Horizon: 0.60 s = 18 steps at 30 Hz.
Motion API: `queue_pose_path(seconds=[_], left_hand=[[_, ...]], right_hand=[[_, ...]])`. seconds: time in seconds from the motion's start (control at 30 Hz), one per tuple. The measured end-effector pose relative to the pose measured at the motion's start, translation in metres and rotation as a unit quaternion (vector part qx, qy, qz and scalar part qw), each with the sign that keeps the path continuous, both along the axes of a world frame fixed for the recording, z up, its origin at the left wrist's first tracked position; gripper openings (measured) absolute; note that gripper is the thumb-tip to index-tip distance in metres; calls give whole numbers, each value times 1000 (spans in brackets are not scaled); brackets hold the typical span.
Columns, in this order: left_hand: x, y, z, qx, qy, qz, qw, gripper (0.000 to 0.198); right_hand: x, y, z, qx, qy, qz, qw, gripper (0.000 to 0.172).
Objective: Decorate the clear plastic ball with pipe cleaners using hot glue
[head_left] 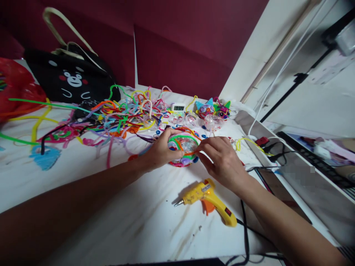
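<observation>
White marbled counter [144, 218] carries a colourful craft piece [187, 143] between its back and near edges. The left hand [160, 149] has it in its grip; the right hand [223, 158] apparently pinches an orange strip [190, 153], which could spring loose if pressure slackens.

Yellow glue gun [215, 200] with orange trigger [208, 207], white desk [138, 218] veined tan
Beyond the glue gun, the craft [188, 141] shows green, orange, pink and purple; farther back and left of the glue gun, pipe cleaners [133, 111] mix pink, yellow, red and green, and a black bag [91, 85] bears a white, red-cheeked face.
</observation>
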<state>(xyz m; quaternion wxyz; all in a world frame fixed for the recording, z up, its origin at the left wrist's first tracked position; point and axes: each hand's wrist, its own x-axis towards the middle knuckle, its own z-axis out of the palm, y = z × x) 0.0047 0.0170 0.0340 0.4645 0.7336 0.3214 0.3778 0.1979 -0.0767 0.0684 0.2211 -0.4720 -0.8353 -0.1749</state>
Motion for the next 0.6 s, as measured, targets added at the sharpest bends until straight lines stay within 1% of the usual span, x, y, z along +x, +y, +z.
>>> queue_pose_path(seconds=[0.1, 0.17, 0.27, 0.33, 0.4, 0.43, 0.5, 0.6], left_hand=[[0, 0, 0, -3, -6, 0, 1000, 56], [0, 0, -1, -9, -4, 2, 1000, 57], [-1, 1, -3, -16, -1, 2, 1000, 59], [-2, 2, -5, -11, 1, 0, 1000, 60], [-3, 3, -6, -5, 5, -4, 1000, 61], [-3, 4, -6, -4, 8, -7, 1000, 61], [-4, 4, -7, -9, 8, -16, 1000, 61], [-4, 4, -7, -11, 4, -11, 1000, 61]], right_hand=[[-2, -10, 0, 15, 15, 8, 1000, 13], [-2, -22, 0, 0, 27, 11, 1000, 11], [2, -48, -4, -65, 40, -3, 997, 10], [9, -67, -10, -119, 41, -28, 992, 14], [18, -86, -18, -155, 40, -62, 985, 16], [24, -94, -22, -161, 47, -80, 983, 17], [33, -108, -31, -202, 69, -114, 970, 17], [42, -121, -37, -251, 109, -136, 952, 19]])
